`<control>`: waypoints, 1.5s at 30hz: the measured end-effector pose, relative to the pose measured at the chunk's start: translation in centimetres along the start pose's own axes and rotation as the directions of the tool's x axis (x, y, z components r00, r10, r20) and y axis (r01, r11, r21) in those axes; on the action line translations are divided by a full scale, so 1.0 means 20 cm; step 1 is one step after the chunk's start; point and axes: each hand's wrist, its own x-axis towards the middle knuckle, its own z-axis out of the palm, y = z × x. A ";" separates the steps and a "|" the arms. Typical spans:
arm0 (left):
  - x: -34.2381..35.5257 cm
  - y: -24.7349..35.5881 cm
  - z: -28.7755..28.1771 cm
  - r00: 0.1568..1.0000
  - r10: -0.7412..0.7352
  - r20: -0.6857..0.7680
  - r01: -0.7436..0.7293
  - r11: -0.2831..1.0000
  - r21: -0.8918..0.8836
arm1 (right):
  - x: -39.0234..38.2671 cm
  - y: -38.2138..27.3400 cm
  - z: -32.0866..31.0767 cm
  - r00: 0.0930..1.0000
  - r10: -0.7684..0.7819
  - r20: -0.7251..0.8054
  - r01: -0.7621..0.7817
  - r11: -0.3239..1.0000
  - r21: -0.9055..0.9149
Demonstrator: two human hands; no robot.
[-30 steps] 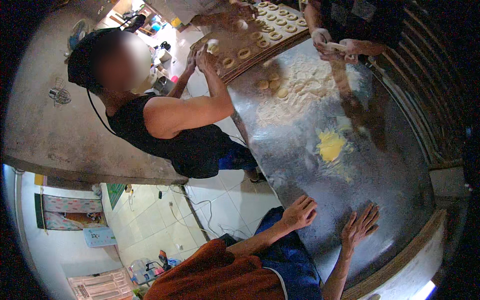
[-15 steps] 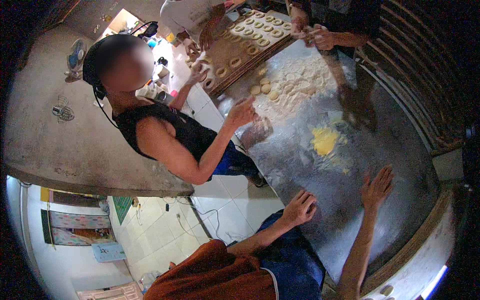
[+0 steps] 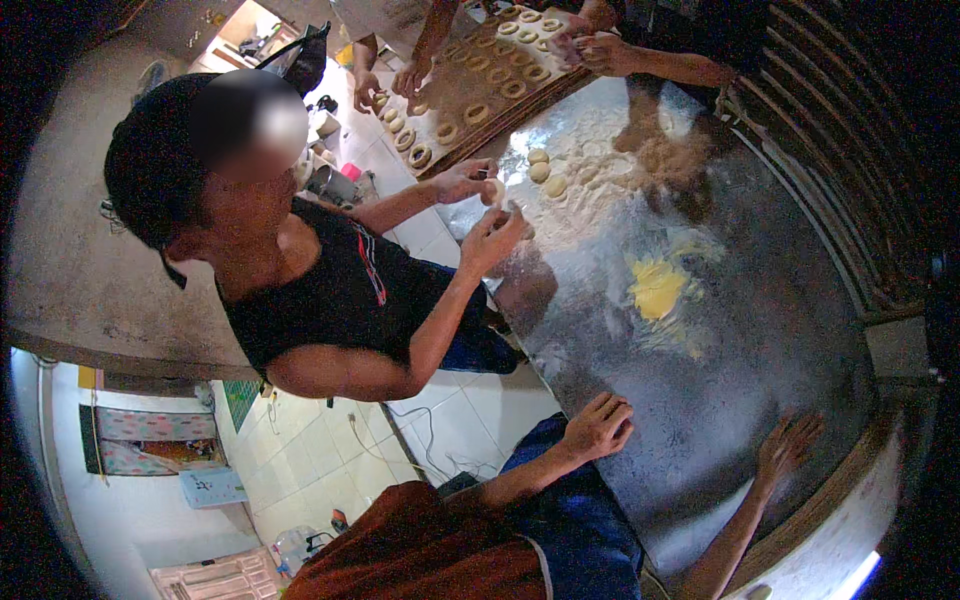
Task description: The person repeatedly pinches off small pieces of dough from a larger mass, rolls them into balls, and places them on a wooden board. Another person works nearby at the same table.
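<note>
My left hand (image 3: pixel 597 425) rests at the near left edge of the metal worktable (image 3: pixel 640 480), its fingers curled in a loose fist with nothing showing in them. Off to the right, my right hand (image 3: pixel 790 445) lies over the tabletop, fingers stretched and slightly smeared, holding nothing. Farther up the table is a smeared patch of soft yellow fat (image 3: pixel 656 288), apart from both hands. Beyond it spreads white flour (image 3: pixel 595 190), with a few round dough pieces (image 3: pixel 554 186) at its left side.
A person in a black sleeveless top (image 3: pixel 325 290) stands at the left, handling a small pale dough piece (image 3: pixel 498 192). Other people's hands (image 3: pixel 605 55) work at the far side by a wooden board (image 3: pixel 480 140) bearing several dough rings. Curved slats (image 3: pixel 840 150) run along the right.
My right hand has moved right and nearer across the table; my left hand has barely moved. The person at left has brought both hands together, and the far-side hands have shifted toward the board.
</note>
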 end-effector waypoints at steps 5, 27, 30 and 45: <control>0.09 -0.04 0.05 0.997 0.074 0.004 -0.074 0.997 -0.006 | 0.52 -0.14 0.18 0.974 -0.110 -0.200 0.112 0.994 -0.002; 0.08 -0.04 0.00 0.991 0.133 -0.012 -0.132 0.989 0.066 | -0.07 -1.25 -0.29 0.685 -0.527 -0.503 0.728 0.475 0.494; 0.08 -0.06 0.01 0.997 0.078 0.028 -0.077 0.997 -0.030 | 0.12 -0.59 -0.12 0.903 -0.344 -0.258 0.413 0.861 0.298; 0.09 -0.06 0.03 0.993 0.104 0.055 -0.104 0.995 -0.004 | -0.25 -0.69 -0.15 0.901 -0.393 -0.183 0.434 0.826 0.360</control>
